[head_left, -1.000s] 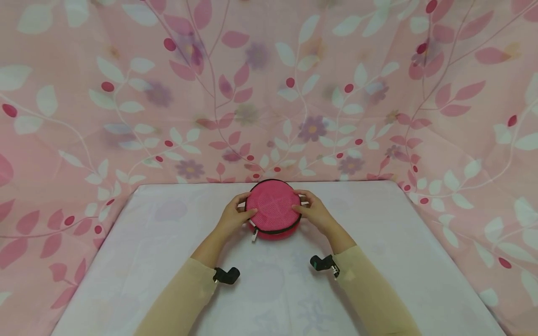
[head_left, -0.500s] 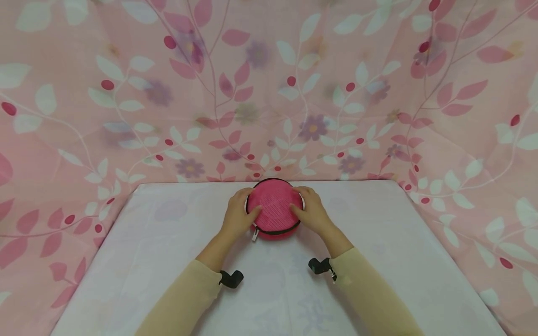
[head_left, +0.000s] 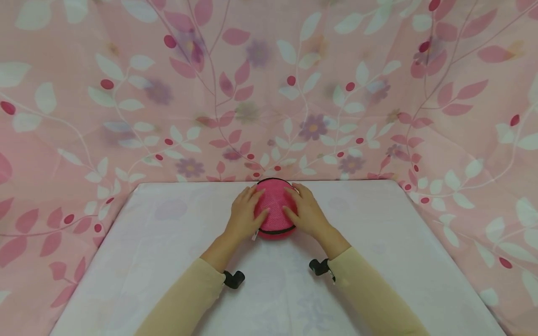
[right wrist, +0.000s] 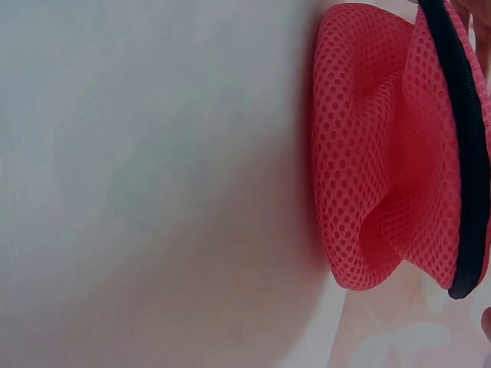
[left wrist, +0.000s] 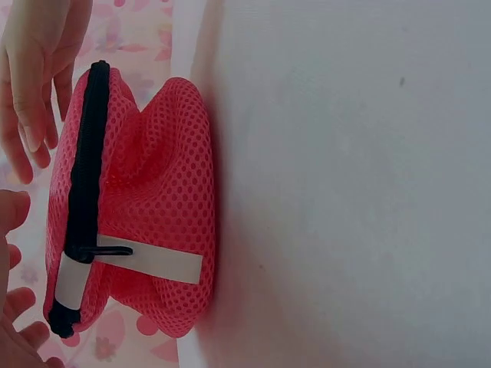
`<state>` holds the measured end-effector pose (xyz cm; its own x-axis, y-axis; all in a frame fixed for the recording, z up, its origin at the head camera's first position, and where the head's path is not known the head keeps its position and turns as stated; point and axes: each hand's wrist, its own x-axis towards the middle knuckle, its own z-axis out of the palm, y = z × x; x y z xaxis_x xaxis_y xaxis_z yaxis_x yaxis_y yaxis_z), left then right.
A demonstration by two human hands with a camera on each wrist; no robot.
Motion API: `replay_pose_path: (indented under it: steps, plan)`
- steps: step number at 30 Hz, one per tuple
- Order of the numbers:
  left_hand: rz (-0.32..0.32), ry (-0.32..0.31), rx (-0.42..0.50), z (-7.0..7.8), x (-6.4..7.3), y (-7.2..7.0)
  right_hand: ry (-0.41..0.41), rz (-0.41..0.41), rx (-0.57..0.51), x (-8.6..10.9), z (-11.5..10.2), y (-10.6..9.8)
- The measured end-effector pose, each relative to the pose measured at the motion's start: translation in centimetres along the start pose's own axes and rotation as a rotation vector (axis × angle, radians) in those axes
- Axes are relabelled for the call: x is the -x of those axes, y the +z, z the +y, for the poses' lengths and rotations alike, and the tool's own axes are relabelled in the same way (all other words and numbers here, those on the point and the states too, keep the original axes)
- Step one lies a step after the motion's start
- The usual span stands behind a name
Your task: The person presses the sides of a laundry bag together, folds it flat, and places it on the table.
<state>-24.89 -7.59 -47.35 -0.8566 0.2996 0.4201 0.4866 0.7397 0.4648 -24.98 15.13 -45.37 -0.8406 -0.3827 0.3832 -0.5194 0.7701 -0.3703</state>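
Note:
A round pink mesh pouch (head_left: 275, 210) with a black zipper (left wrist: 90, 153) rests at the far middle of the table. Its sides are creased, and a white pull tab (left wrist: 165, 264) hangs from the zipper slider. My left hand (head_left: 245, 215) is over the pouch's left edge, fingers spread and relaxed. Over the right edge is my right hand (head_left: 310, 213), its fingers loosely spread too. From the left wrist, both hands appear just off the pouch's top; whether any fingertip touches it I cannot tell. The right wrist view shows the pouch's mesh side (right wrist: 360, 153), with only bits of fingers.
A white cloth covers the table (head_left: 269, 289), whose far edge lies right behind the pouch. Pink floral curtain (head_left: 269, 93) hangs behind and along both sides. Small black cameras (head_left: 234, 279) sit on both wrists.
Both hands have let go of the pouch's sides and shifted inward over its top, fingers loosening. The pouch has barely moved.

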Motion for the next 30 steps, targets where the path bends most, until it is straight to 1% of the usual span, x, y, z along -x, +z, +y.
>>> replay_pose_path:
  steps: [4, 8, 11, 15, 19, 22, 25, 30]
  plan:
    - [-0.067, -0.013, -0.024, 0.2, 0.0, 0.0, -0.013, -0.064, 0.046, 0.0, -0.3, 0.1]
    - [-0.156, -0.001, -0.08, 0.4, 0.0, -0.1, -0.015, -0.135, 0.087, 0.0, -0.4, 0.2]
    - [-0.21, 0.002, -0.115, 0.5, 0.0, -0.1, -0.037, -0.168, 0.111, -0.1, -0.3, 0.2]
    - [-0.235, 0.0, -0.12, 0.4, 0.0, -0.2, -0.063, -0.204, 0.111, -0.1, -0.1, 0.3]
    - [-0.267, 0.008, -0.139, 0.2, 0.0, -0.2, -0.065, -0.234, 0.092, -0.1, 0.1, 0.3]
    - [-0.286, 0.015, -0.155, 0.0, 0.0, -0.1, -0.053, -0.266, 0.085, -0.1, 0.3, 0.5]
    - [-0.303, 0.014, -0.149, -0.1, -0.1, 0.0, -0.038, -0.299, 0.091, -0.1, 0.5, 0.7]
    - [-0.336, -0.014, -0.135, -0.4, -0.3, 0.3, -0.003, -0.346, 0.084, -0.3, 0.8, 1.1]
